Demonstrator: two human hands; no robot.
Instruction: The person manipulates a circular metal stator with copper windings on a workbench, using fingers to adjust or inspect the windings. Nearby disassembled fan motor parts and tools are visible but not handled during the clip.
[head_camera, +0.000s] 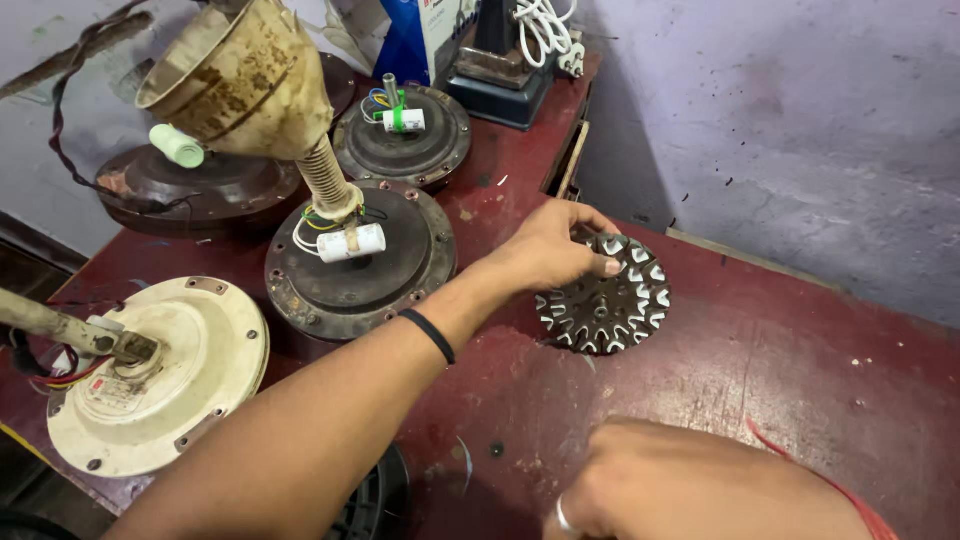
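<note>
My left hand (553, 250) reaches across the dark red table (760, 340) and grips the upper left edge of a round, dark fan stator core (604, 297) with white-lined slots, which lies flat on the table. A black band sits on that wrist. At the bottom of the view my right hand (660, 480) rests low with its fingers curled; a ring is on one finger and a red thread on the wrist. What its fingers hold, if anything, is hidden.
Several ceiling fan motors stand at the left: a cream one (160, 370), a dark one with a white capacitor (360, 255) and a rusty cup on its rod (240, 75), two more behind (405, 125). A dark device with white cable (510, 50) stands at the back. A grey wall (800, 130) borders the table.
</note>
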